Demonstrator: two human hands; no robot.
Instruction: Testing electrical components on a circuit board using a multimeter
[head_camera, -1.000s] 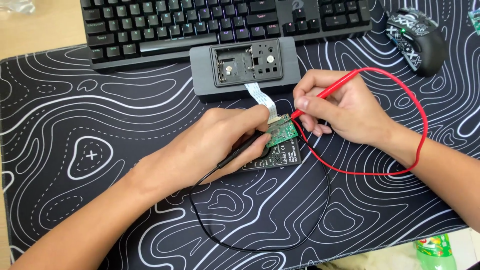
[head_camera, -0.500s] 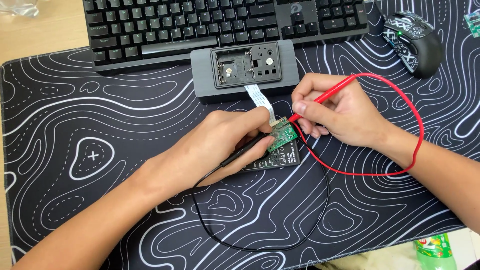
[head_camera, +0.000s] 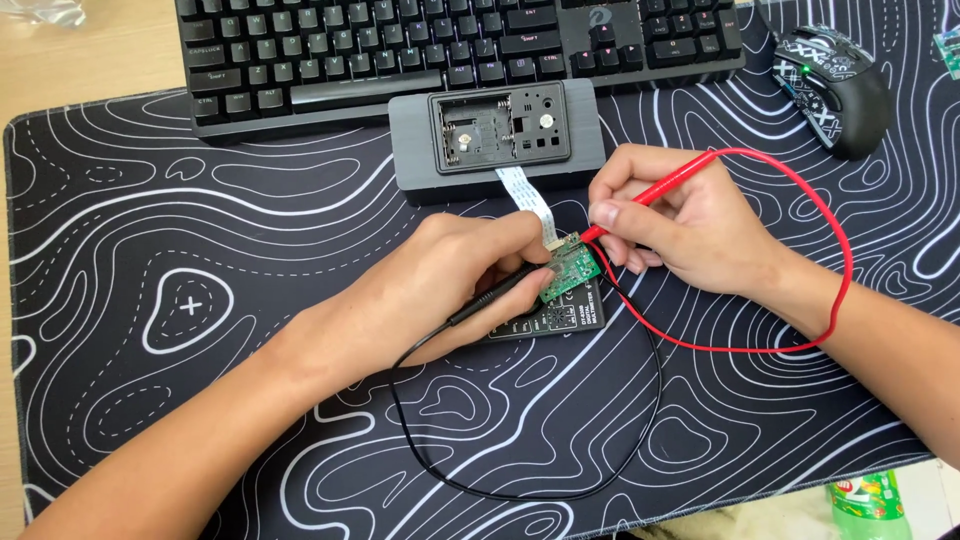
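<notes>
- Black desk mat (head_camera: 200, 420) with white contour lines covers most of the wooden bench (head_camera: 80, 55), which shows bare only at the upper left.
- Along the far edge lies a black keyboard (head_camera: 440, 50); a black-and-white patterned mouse (head_camera: 835, 85) sits at the upper right, well apart from the hands.
- Just in front of the keyboard rests a grey rectangular housing (head_camera: 500, 140), its open recess showing inner parts.
- From that housing a white flat ribbon cable (head_camera: 525, 200) runs down to a small green circuit board (head_camera: 570, 272).
- The green board lies tilted over a dark multimeter (head_camera: 555, 320), which is mostly hidden under the left hand.
- The left hand (head_camera: 450, 290) rests on the mat, its fingers closed on a black probe (head_camera: 495, 295); the probe tip sits at the board's left edge.
- A black lead (head_camera: 520, 490) loops from that probe down across the mat and back up toward the meter.
- The right hand (head_camera: 690, 225) pinches a red probe (head_camera: 650, 195) like a pen, fingers clenched round it, with its tip touching the board's upper corner.
- A red lead (head_camera: 840, 240) arcs from the probe's back end round the right wrist and returns toward the meter.
- At the lower right edge a green bottle (head_camera: 870, 505) is partly in view.
</notes>
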